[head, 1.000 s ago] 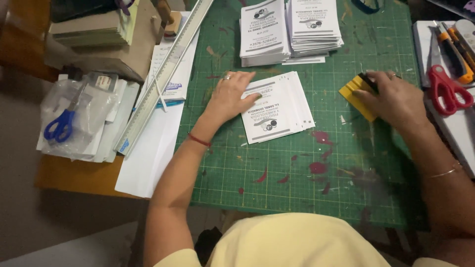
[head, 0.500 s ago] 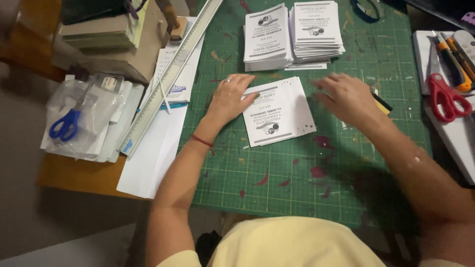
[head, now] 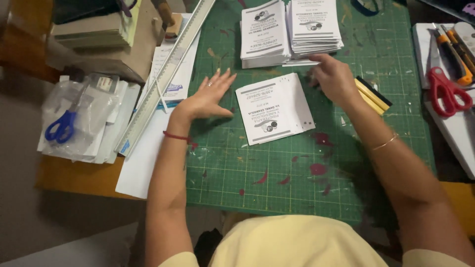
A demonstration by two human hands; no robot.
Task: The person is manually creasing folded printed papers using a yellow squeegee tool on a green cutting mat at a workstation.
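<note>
A small stack of white printed leaflets (head: 273,110) lies fanned on the green cutting mat (head: 297,183). My left hand (head: 208,96) hovers flat just left of it, fingers spread, holding nothing. My right hand (head: 334,79) is above the stack's upper right corner, fingers loosely curled, nothing visibly in it. Just right of that hand a yellow and black utility knife (head: 373,95) lies on the mat. Two taller leaflet piles (head: 289,29) stand at the mat's far edge.
A long metal ruler (head: 166,74) lies diagonally along the mat's left edge over white paper. Blue scissors (head: 62,126) rest on plastic sleeves at left. Red scissors (head: 445,91) and an orange cutter (head: 455,47) lie at right. Cardboard boxes (head: 101,39) stand at back left.
My right hand left the yellow knife on the mat and moved left to the leaflet stack's top corner. My left hand lifted off the stack and drew slightly left.
</note>
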